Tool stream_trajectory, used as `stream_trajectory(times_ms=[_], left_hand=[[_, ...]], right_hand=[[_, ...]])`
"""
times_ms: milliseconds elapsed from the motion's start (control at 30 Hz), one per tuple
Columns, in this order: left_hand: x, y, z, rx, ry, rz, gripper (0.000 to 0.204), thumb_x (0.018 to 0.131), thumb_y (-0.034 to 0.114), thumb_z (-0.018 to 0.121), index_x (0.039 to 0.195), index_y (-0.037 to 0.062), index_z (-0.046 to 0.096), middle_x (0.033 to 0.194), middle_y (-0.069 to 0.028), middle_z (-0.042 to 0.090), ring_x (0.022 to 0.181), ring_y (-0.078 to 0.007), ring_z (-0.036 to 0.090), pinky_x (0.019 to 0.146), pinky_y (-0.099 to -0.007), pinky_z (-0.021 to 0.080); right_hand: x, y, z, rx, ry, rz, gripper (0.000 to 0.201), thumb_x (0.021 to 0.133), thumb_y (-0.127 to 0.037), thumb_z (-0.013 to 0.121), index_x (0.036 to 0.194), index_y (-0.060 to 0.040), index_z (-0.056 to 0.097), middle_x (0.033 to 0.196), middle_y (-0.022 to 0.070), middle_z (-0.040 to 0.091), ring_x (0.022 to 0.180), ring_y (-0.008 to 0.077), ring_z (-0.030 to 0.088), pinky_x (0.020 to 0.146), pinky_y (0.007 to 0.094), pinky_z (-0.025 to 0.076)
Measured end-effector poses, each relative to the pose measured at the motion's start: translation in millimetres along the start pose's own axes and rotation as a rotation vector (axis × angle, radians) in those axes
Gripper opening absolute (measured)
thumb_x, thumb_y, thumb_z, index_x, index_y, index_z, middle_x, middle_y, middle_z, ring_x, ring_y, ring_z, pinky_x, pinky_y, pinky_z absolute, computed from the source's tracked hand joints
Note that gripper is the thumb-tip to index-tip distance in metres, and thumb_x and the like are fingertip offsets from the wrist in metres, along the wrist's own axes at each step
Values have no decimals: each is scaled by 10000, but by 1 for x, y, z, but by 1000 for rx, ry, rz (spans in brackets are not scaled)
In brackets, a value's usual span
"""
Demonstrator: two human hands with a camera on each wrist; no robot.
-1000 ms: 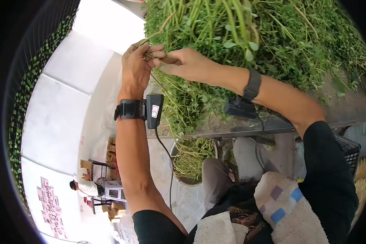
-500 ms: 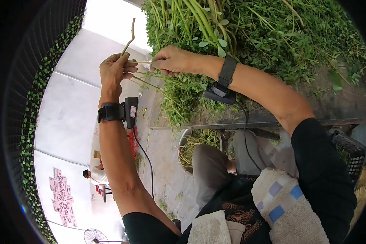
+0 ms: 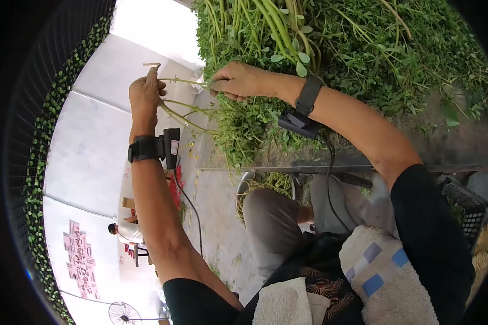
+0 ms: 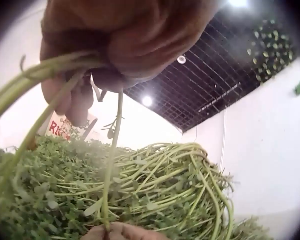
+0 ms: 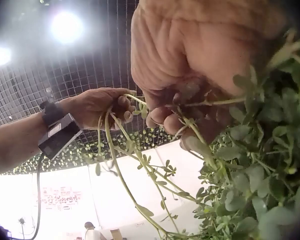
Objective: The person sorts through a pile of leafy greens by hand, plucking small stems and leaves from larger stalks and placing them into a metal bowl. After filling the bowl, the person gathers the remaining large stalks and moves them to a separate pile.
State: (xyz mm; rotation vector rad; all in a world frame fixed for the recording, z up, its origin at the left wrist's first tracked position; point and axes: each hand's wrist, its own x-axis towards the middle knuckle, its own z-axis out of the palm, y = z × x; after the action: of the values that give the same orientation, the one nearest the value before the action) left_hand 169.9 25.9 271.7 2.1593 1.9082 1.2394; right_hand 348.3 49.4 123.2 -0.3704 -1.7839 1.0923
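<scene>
My left hand (image 3: 144, 100) grips the base of several green plant stems (image 3: 192, 106), which fan out rightward to the leafy greens on the table. A short bent stub of stem (image 3: 152, 64) pokes out above its thumb. One thin stem (image 3: 181, 80) stretches between both hands. At its other end my right hand (image 3: 237, 81) pinches it with curled fingers, just over the edge of the heap. In the right wrist view small rounded leaves (image 5: 235, 152) crowd around the right fingers. The left wrist view shows stems (image 4: 45, 75) running into the left fist, whose palm is hidden.
A big heap of leafy greens (image 3: 374, 59) covers the table (image 3: 417, 143), with thick long stems (image 3: 276, 30) on top. Below the table edge stands a metal basin (image 3: 243, 187) of stems. A black crate (image 3: 466, 203) is at the right. Another person (image 3: 129, 230) sits far off.
My hands have drawn apart, the left one leftward, with a stem now stretched between them. The long stem piece above the left thumb now shows only as a short bent stub.
</scene>
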Motion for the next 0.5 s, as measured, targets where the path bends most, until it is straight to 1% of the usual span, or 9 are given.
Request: stream_trajectory(times_ms=[33,133,200,267,367,433,467,500], left_hand=[[2,-2,1,-6,-4,2,471,847,416,552,727,-38,589,641,-92,573,544,-177,554,511,-274,421],[2,-11,1,-402,-91,-94,427,885,355,555,822,-67,547,674,-111,567,513,-140,533,404,-243,411],[0,-14,0,-460,-69,-102,422,887,355,558,811,-60,547,671,-110,563,495,-132,512,393,-236,394],[3,-19,0,-508,-54,-113,418,889,355,561,801,-53,547,669,-109,560,477,-125,491,383,-229,376],[8,-32,0,-580,-55,-141,418,894,359,554,824,-53,546,682,-115,568,478,-128,482,380,-228,363],[8,-35,0,-752,-23,-187,340,916,314,531,840,-17,542,673,-68,549,496,-91,448,399,-199,337],[7,-35,0,-751,-24,-187,340,916,314,531,840,-17,542,673,-68,549,496,-91,448,399,-199,337],[5,-35,-1,-818,-68,-193,321,920,290,526,859,-25,543,678,-70,549,505,-90,448,402,-190,334]], right_hand=[[0,1,0,7,7,7,283,920,-221,491,931,36,608,525,0,455,438,74,412,425,248,372],[-1,2,0,-20,24,9,276,919,-213,496,955,34,614,533,-7,464,448,73,431,436,237,393],[-2,-3,-1,-58,32,-10,274,919,-209,497,969,32,617,537,-11,468,456,73,443,443,231,405],[-7,-3,-2,28,-7,135,278,927,-203,484,1017,28,608,567,-6,491,490,83,479,456,227,426],[-6,2,-4,51,-10,145,280,934,-197,466,1040,27,596,596,5,506,514,90,494,459,232,433],[-5,5,-3,36,2,161,281,939,-192,454,1050,26,591,608,9,510,518,90,494,463,231,436],[-4,5,-1,19,8,169,282,943,-187,443,1060,25,585,620,13,514,521,90,495,467,229,439],[-5,4,0,-10,31,166,252,932,-149,445,1051,14,596,594,4,496,514,85,468,453,230,408]])
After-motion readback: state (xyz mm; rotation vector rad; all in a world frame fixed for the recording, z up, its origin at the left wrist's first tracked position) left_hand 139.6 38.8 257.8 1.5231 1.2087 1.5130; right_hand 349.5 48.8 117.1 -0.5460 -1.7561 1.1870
